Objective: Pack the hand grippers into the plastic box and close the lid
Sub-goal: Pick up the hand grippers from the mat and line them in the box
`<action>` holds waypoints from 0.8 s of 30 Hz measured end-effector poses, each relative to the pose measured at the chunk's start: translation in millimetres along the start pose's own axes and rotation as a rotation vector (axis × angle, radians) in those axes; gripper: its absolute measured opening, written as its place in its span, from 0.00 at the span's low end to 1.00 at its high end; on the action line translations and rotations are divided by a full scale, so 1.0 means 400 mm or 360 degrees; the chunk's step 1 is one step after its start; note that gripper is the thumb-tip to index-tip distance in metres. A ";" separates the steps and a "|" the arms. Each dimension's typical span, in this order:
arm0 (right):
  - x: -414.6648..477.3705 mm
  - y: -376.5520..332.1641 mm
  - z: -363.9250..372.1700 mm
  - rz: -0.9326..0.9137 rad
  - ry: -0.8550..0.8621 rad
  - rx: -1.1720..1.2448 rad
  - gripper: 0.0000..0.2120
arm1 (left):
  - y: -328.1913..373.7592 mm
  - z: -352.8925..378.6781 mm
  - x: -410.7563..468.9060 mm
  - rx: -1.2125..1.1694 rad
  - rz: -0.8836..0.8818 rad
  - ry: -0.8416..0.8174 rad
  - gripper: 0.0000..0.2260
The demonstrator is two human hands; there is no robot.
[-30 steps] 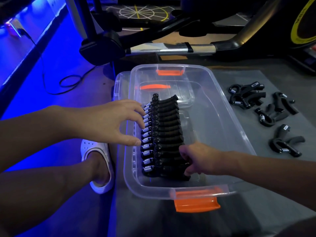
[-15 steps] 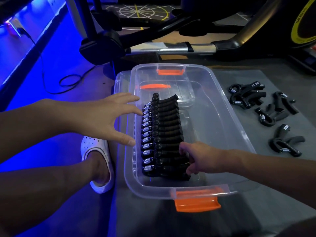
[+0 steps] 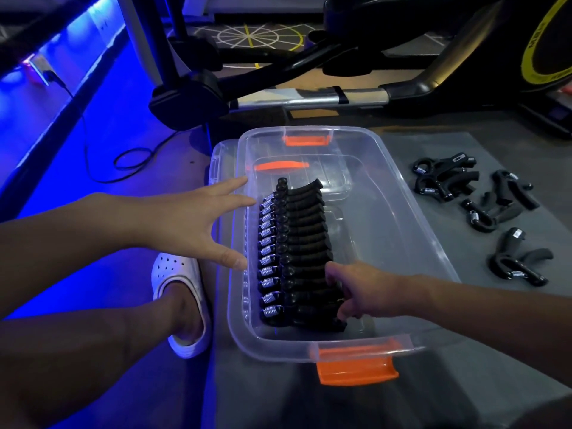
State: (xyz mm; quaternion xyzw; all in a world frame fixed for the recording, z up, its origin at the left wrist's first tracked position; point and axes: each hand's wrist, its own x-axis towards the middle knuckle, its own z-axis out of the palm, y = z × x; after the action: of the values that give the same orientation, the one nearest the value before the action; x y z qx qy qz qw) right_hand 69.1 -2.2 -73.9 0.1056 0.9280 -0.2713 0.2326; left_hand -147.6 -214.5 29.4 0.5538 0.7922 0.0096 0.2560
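Head view: one camera, looking down at both hands over the box.
Plastic box: clear, orange latches at near and far ends, standing open on a grey mat.
Packed row: a tight line of black hand grippers along the box's left side, springs facing the left wall; the right half of the box floor is bare.
Left hand: fingers spread wide, holding nothing, hovering at the box's left rim beside the row.
Right hand: inside the box, fingers curled onto the nearest grippers of the row; whether it grips or only presses them I cannot tell.
Loose grippers: several on the mat, right of the box, well apart from it.
Lid: apparently the clear piece showing at the box's left, not on.
Progress: judged past halfway; loose grippers and lid closing remain.
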 end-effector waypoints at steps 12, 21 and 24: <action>-0.044 -0.040 -0.077 -0.0017 0.0490 0.0000 0.07 | 0.094 -0.048 0.063 0.0156 0.0305 0.0309 0.37; -0.220 0.059 -0.188 0.0000 0.1718 0.0455 0.04 | 0.353 -0.075 0.204 0.0122 0.0523 0.0897 0.19; -0.278 0.169 -0.162 0.0282 0.1751 0.0461 0.04 | 0.429 -0.037 0.244 0.0163 0.0611 0.0774 0.23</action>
State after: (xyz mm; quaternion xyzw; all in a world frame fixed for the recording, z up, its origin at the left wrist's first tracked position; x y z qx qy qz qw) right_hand 163.3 82.2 -2.0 0.3393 0.8534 -0.2801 -0.2794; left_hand -29.0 -58.1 54.8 0.6870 0.7106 0.1499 0.0243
